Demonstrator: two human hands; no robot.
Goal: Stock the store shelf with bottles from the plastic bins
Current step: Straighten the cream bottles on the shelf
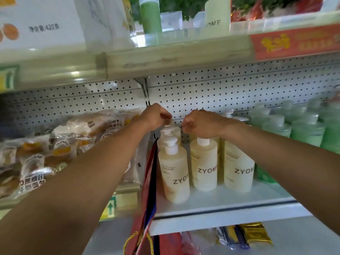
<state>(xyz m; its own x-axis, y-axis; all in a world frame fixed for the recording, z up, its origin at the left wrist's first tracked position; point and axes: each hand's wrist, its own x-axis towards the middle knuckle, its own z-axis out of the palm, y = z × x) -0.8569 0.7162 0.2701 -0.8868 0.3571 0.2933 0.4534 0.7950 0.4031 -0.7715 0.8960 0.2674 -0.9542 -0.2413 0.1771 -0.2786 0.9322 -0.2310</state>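
both hands reach deep over the shelf (230, 201), above the rows of pale yellow bottles. the left hand (155, 116) has its fingers curled down and in, right over the pump head of a rear bottle (170, 130) in the left row; the fingertips seem to pinch the top of that pump, though the contact itself is hidden behind the knuckles, so i cannot tell for sure that it is gripped. the right hand (201, 124) is curled too, its fingers tucked under, sitting directly on the white pump of the middle bottle (203, 163), which stands just below the palm; it looks clamped on that pump top.

every bottle stands upright, long axis vertical, so each hangs straight down from the fingers. the front left bottle (175, 172) is below and nearer the person than the left fingers; the right bottle (239, 166) stands just to the outer side of the right fingers, under the forearm. green bottles (301, 129) are farther out on that side, well apart from both hands.

my judgement: the next move is a small push or settle rearward, and each hand is already over its own row. the bins are not in view.
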